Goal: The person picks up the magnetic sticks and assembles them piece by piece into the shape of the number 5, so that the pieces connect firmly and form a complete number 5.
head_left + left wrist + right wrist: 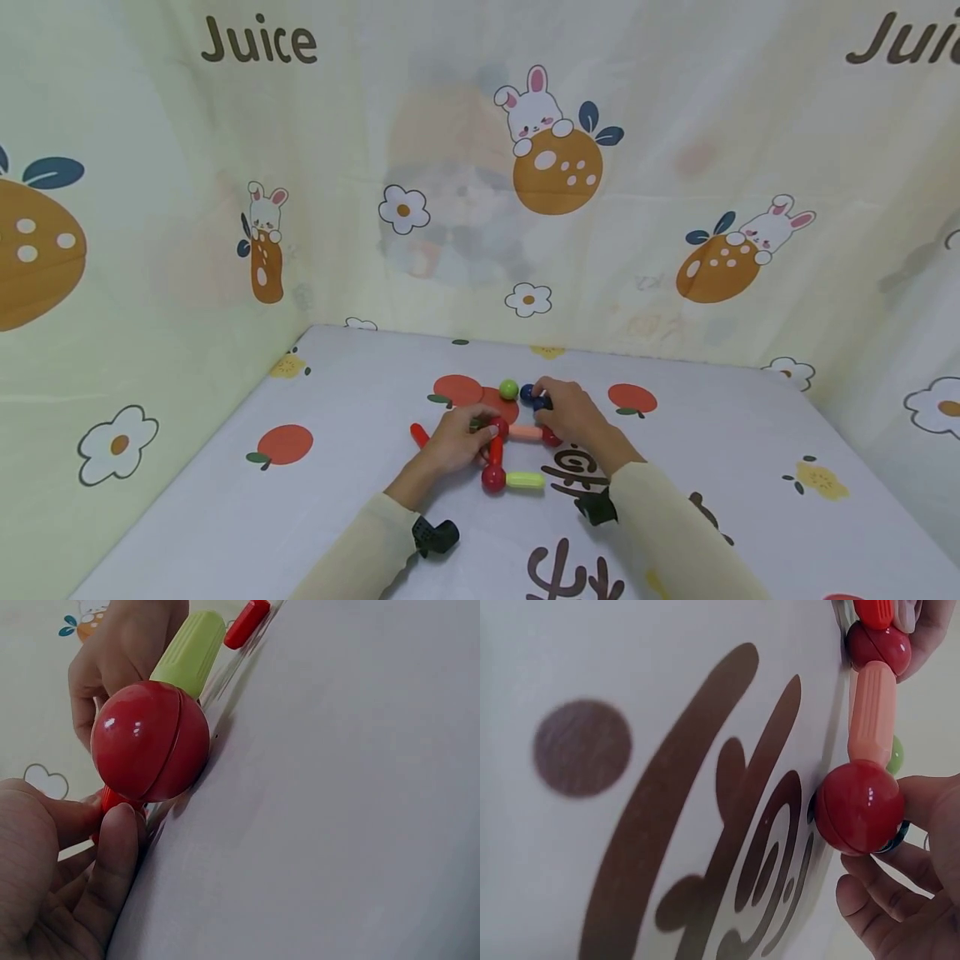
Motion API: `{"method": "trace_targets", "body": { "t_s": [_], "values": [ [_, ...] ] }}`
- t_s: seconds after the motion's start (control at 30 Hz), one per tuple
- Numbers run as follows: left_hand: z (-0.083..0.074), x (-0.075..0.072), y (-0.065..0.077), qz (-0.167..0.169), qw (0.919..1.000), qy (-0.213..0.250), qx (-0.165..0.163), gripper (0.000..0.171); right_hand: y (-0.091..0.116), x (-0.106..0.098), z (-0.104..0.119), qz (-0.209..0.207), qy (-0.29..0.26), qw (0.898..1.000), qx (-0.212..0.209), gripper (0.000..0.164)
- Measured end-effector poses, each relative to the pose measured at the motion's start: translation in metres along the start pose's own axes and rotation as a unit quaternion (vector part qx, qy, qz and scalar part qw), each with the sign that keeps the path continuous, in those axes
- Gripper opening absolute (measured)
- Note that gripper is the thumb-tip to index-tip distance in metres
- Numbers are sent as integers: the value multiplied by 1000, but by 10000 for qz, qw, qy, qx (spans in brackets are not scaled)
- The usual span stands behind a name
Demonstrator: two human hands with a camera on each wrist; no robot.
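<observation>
My left hand pinches a red rod between thumb and fingers, close to a red ball. That rod runs toward me to another red ball, from which a yellow-green rod points right. A pink rod links the far red ball to a third red ball on the right. My right hand curls its fingers round a dark blue piece just behind that third ball, partly hidden by the fingers. A dark blue ball lies beside the fingertips.
A green ball sits behind the joined pieces. To the left, a loose red rod is partly covered by my left hand. The printed cloth covers the table, and a patterned curtain stands behind it.
</observation>
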State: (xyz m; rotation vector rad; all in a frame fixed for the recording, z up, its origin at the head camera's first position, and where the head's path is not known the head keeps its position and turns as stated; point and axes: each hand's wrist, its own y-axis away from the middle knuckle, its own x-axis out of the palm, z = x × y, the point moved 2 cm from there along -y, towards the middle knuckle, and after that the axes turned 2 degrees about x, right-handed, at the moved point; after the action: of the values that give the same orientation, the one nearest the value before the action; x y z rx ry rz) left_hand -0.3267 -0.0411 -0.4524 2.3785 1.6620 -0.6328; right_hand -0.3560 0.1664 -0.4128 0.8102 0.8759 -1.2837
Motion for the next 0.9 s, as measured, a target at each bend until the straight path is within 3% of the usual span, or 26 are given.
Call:
{"method": "trace_targets", "body": {
  "t_s": [0.5,0.67,0.9],
  "values": [
    [-3,0,1,9,10000,-23,20,33,21,-21,-7,-455,-74,9982,-393,41],
    [-1,-1,0,8,10000,-43,68,33,33,-28,-4,-498,-26,9963,-702,39],
    [2,0,-1,16,9999,-74,109,32,50,-31,3,-431,-34,9959,-799,41]
  ]
}}
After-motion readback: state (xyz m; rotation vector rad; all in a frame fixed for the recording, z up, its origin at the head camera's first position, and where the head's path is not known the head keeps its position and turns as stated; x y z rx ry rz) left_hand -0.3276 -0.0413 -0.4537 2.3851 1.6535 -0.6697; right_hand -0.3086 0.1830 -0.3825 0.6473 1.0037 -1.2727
